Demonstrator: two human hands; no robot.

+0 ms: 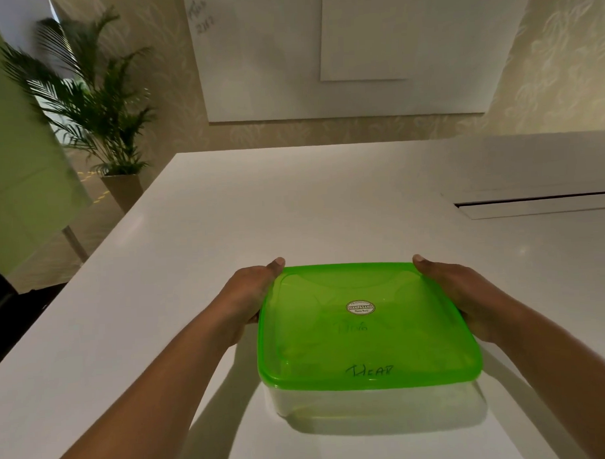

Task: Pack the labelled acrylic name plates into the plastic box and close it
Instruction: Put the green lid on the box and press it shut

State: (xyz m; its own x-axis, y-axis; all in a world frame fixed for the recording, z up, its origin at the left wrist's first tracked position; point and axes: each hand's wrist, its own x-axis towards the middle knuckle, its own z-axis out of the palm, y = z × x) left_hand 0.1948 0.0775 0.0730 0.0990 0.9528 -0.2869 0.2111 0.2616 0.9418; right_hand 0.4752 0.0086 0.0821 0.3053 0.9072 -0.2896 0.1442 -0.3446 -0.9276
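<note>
Both hands, left (248,296) and right (464,292), clasp the clear plastic box's translucent green lid (366,330) from opposite sides, likely seating it square.

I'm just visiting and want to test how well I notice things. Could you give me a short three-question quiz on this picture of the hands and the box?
1. True or false: the green lid already lies on the clear plastic box.
2. Where does the left hand hold? A) the lid's left edge B) the lid's near edge C) flat on the white table
3. Fill in: the oval sticker sits near the ______ of the lid.

Key: 1 true. 2 A; the right hand mirrors it on the right edge, thumbs at the far corners. 3 middle; handwritten words show faintly below it, through the lid.
</note>
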